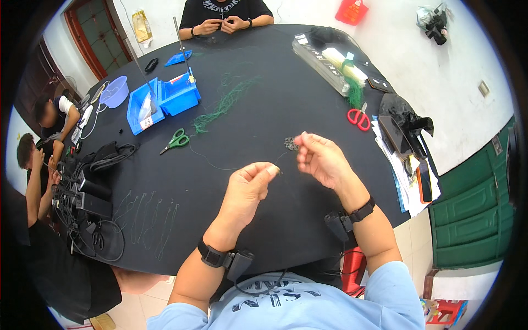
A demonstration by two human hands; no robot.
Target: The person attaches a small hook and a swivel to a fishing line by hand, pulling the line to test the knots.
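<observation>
My left hand (248, 190) is closed over the table, thumb and forefinger pinched on a thin dark green line (212, 164). From the pinch the line trails left toward the green-handled scissors (179, 139). A short stretch also rises toward my right hand (323, 160), whose thumb and forefinger are pressed together. What lies between those fingertips is too small to make out. Just beside them sits a small cluster of dark, wiry metal pieces (290, 143). Farther off, a loose tangle of green line (223, 107) lies on the black tabletop (264, 220).
Blue bins (179, 96) with upright rods stand far left, near a purple basin (114, 92). Cables and black boxes (91, 198) crowd the left edge beside laid-out line loops (147, 220). Red scissors (359, 118), papers and phones (424, 181) lie right. Other people sit around.
</observation>
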